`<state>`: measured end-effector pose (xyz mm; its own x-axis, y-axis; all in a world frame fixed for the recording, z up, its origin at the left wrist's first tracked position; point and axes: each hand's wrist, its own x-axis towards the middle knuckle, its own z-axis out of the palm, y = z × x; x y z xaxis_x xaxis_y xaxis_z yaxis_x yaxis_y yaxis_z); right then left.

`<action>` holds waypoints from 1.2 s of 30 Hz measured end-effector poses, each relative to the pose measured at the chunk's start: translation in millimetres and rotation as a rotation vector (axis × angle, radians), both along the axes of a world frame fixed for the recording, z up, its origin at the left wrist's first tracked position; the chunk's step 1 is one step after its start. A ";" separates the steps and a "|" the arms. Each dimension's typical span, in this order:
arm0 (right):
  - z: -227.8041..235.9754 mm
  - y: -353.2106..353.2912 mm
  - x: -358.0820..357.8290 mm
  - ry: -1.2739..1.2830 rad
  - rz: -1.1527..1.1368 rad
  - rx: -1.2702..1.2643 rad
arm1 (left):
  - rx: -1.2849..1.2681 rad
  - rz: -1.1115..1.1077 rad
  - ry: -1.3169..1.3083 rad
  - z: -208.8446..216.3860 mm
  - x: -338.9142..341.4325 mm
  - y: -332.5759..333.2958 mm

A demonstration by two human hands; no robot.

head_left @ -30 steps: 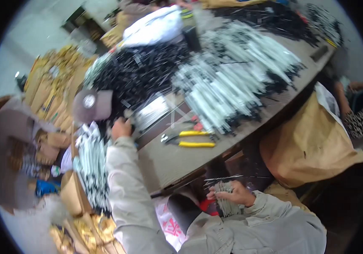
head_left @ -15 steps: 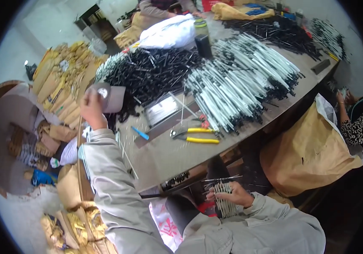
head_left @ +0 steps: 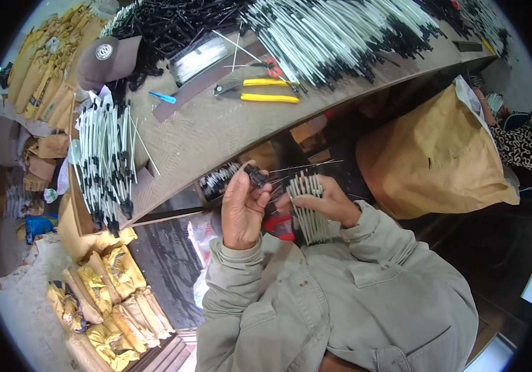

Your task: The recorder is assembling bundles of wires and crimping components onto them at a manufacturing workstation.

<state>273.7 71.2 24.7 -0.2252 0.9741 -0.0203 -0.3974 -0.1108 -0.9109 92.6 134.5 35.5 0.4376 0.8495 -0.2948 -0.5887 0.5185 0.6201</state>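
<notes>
My right hand (head_left: pixel 335 201) is wrapped round a bundle of thin pale rods (head_left: pixel 309 217), held upright before my chest. Thin dark rods (head_left: pixel 315 166) stick out sideways near the bundle's top. Beside it on the left, my left hand (head_left: pixel 243 211) is raised with the palm partly showing. Its thumb and fingers pinch small black plastic parts (head_left: pixel 256 176); their exact kind is too small to make out. Both hands are off the near table edge, apart from the tabletop.
On the table (head_left: pixel 191 139) lie yellow-handled pliers (head_left: pixel 270 98), a blue tool (head_left: pixel 164 97), a cap (head_left: pixel 108 62), a pile of white rods with black ends (head_left: pixel 340 43) and another rod bundle (head_left: pixel 105 155). A large brown sack (head_left: pixel 433 155) stands right, near another person's patterned sleeve (head_left: pixel 520 139).
My left hand has come from the cap at the table's left to beside my right hand, and now holds black parts. The right hand keeps its bundle. The view has tilted down.
</notes>
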 end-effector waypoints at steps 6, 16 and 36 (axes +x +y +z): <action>-10.6 -13.7 -10.6 -0.102 -0.046 0.052 | -0.047 0.052 0.047 -5.6 2.3 -16.8; 4.6 -15.9 1.8 0.023 -0.100 -0.030 | 0.008 -0.130 -0.003 4.1 16.9 -8.0; -0.8 -6.6 -17.6 -0.057 -0.011 -0.031 | 0.011 -0.020 -0.039 1.7 1.1 -5.7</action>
